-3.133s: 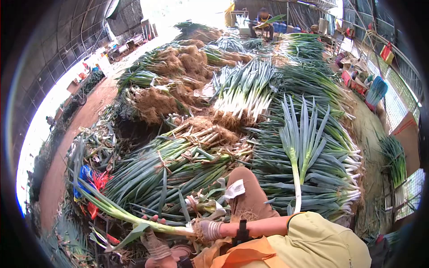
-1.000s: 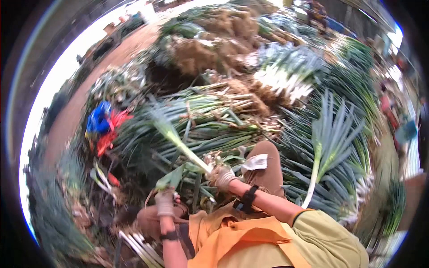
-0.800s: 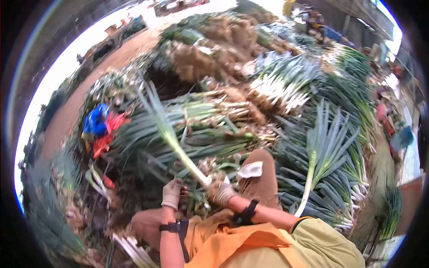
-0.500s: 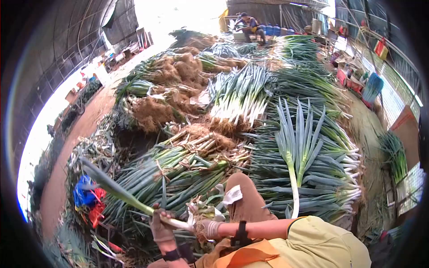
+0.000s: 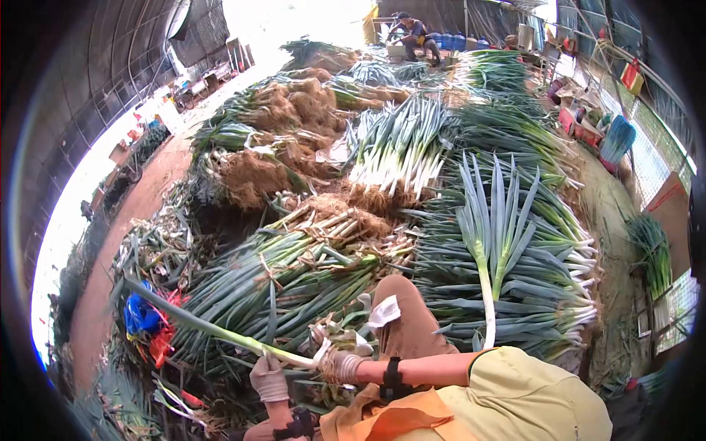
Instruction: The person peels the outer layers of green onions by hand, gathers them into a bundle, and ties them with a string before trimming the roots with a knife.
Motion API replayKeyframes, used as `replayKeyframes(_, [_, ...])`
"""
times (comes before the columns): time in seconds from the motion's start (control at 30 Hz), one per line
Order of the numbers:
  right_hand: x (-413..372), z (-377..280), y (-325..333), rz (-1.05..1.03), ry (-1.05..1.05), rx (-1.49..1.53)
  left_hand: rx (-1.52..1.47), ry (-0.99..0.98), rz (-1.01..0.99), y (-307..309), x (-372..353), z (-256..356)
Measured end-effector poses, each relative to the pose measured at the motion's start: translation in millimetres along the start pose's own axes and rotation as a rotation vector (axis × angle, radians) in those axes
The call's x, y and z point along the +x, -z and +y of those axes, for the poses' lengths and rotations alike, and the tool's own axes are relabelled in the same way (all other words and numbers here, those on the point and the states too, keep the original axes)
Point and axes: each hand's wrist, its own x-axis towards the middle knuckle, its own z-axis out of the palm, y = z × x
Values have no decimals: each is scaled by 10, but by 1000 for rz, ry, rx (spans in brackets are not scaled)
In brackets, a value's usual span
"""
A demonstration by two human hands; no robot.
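Note:
A long green onion (image 5: 243, 339) stretches from lower centre toward the left, its green leaves pointing left and its white root end to the right. My gloved left hand (image 5: 269, 378) pinches the stalk from below, near where green turns to white. My gloved right hand (image 5: 341, 366) is closed at the root end, among dry roots and peeled skins; its fingertips are partly hidden. Past my hands lies a heap of untrimmed green onions (image 5: 228, 301). To the right of my knee, two cleaner stalks (image 5: 488, 301) rest on a big pile of green onions (image 5: 548, 275).
A blue and red plastic bag (image 5: 143, 314) lies at the left, beside leaf scraps (image 5: 158, 239). Rooty bundles (image 5: 254, 176) and a white-stemmed bundle (image 5: 401, 158) lie farther off. Another person (image 5: 415, 37) sits at the back. A dirt path (image 5: 132, 235) runs along the left.
My left hand has shifted its hold, from fingers wrapped over the stalk to a pinch from below. The leafy end of the green onion has dropped slightly.

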Motion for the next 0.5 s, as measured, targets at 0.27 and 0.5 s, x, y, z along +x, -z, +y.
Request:
replayKeyframes(0.27, [13,318,92,78,-180,747,-702,-347,-599,-322,-874,326])
replayKeyframes(0.5, [-134,361,245,-3,-60,591,-696,461,-482,20,-300,-18])
